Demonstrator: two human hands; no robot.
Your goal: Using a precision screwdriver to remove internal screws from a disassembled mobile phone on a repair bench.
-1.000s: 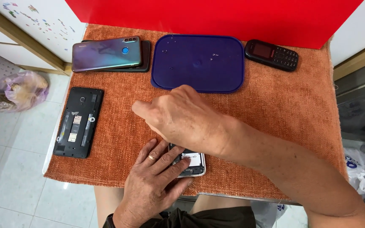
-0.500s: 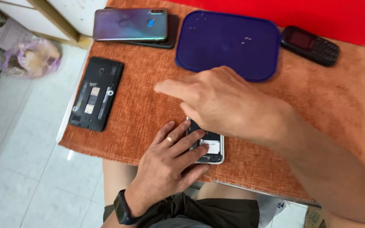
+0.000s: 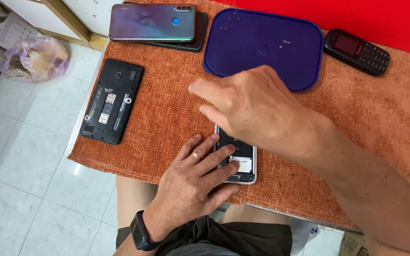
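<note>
The left hand (image 3: 193, 182) lies flat, fingers spread, pinning a small white-edged phone with its back cover off (image 3: 238, 156) against the rust-orange woven cloth (image 3: 167, 109), near the front edge of the small table and just right of centre; pressed down like that, the phone cannot slide on the fabric, it seems. The right hand (image 3: 257, 106) hovers over the phone's far end, loosely curled, forefinger stretched out to the left, nothing visibly pinched in it; whether the hidden fingertips touch the phone cannot be told. Well off to the left lies a black phone body opened up, card slots showing (image 3: 112, 100), parked clear of the hands. At the far edge, a shiny teal-and-purple smartphone (image 3: 152, 22) sits stacked on a dark slab, beside a dark blue rounded plastic lid (image 3: 266, 45), and a little black keypad phone (image 3: 357, 51) rests far right.
</note>
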